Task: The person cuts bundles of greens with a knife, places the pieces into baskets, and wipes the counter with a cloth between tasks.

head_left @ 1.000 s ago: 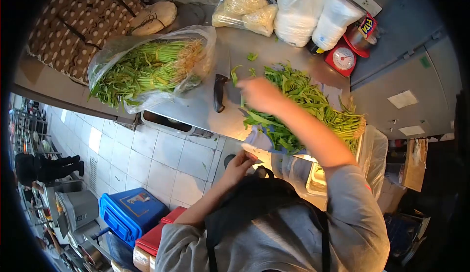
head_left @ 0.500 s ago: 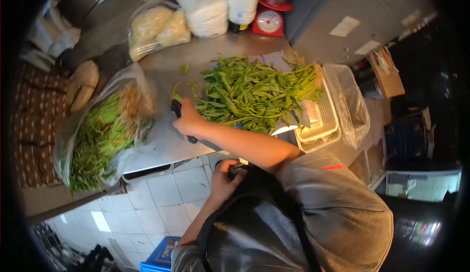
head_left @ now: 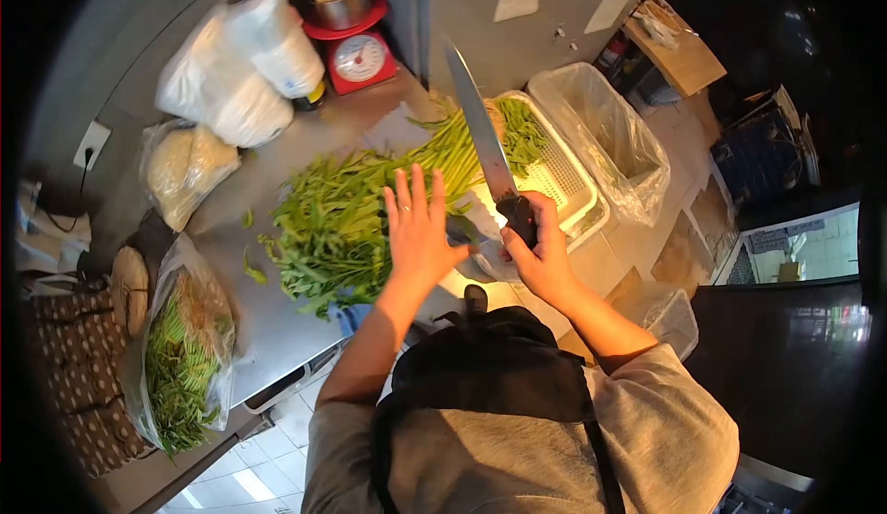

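Observation:
My right hand (head_left: 540, 253) is wrapped round the black handle of a large knife (head_left: 482, 124), whose blade points up and away from me, over the stem end of the greens. My left hand (head_left: 419, 229) has its fingers spread, with a ring on one, over or against the pile of leafy greens (head_left: 337, 221); whether it touches them I cannot tell. The pile lies on the metal table (head_left: 263, 334), its stems toward the right. Beyond the blade, a white perforated basket (head_left: 554, 177) holds some cut greens.
A clear plastic bag of greens (head_left: 180, 366) is at the left. Behind are a bag of pale food (head_left: 188, 167), white plastic bags (head_left: 222, 79) and a red scale (head_left: 360, 59). Right of the basket stands a plastic-lined bin (head_left: 614, 144).
My right hand, with the knife, has swung from the table's left to the right and raised the blade. My left hand has moved from my apron to the greens and opened. The view has turned.

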Available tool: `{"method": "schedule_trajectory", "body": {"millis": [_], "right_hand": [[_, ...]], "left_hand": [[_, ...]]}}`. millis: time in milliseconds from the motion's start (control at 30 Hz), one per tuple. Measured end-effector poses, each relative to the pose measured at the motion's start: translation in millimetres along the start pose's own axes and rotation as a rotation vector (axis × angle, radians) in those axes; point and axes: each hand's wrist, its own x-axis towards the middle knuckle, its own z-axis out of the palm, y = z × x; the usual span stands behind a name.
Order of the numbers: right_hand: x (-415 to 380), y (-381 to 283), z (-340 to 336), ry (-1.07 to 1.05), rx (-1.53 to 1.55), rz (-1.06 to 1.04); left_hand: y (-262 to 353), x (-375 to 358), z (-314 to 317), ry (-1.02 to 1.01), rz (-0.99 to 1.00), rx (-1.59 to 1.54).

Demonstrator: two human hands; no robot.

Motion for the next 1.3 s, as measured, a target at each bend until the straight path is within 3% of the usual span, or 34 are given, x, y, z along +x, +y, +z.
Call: {"method": "schedule_trajectory", "body": {"millis": [67, 167, 267, 500, 667, 700, 800, 867, 933, 1033, 1133, 1200, 1300], "right_hand": [[2, 9, -23, -0.005, 0.068, 0.151], [10, 43, -47, 0.000, -0.022, 0.143], [16, 65, -62, -0.025, -0.057, 0.158], [28, 61, -56, -0.075, -0.244, 0.139], [33, 34, -22, -0.145, -0.389, -0.185], [38, 33, -9, -0.140, -0.341, -0.215], [61, 29, 23, -0.174, -0.412, -0.265], [89, 13, 39, -0.192, -0.573, -0.371], [126, 6, 51, -0.290, -0.714, -0.497], [188, 36, 87, -0.378, -0.672, -0.749], [228, 72, 132, -0.470, -0.724, -0.711], [234, 82, 151, -0.435, -0.842, -0.651], [231, 97, 152, -0.351, -0.720, -0.626]], "left_hand": [[-5, 23, 15, -0.042, -0.034, 0.095], [-12, 41, 24, -0.257, -0.146, 0.354], [-30, 41, 34, -0.395, -0.223, 0.409], [-37, 41, 30, -0.321, -0.243, 0.325], [-58, 33, 52, -0.265, -0.177, 0.304], [-52, 36, 44, -0.350, -0.215, 0.362], [-54, 30, 49, -0.294, -0.255, 0.316], [-49, 34, 36, -0.385, -0.237, 0.311], [-56, 27, 44, -0.225, -0.207, 0.209], [-57, 24, 44, -0.138, -0.189, 0.134], [-59, 25, 43, -0.137, -0.187, 0.111], [-55, 28, 43, -0.154, -0.201, 0.130], [-58, 24, 45, -0.203, -0.207, 0.157]]}}
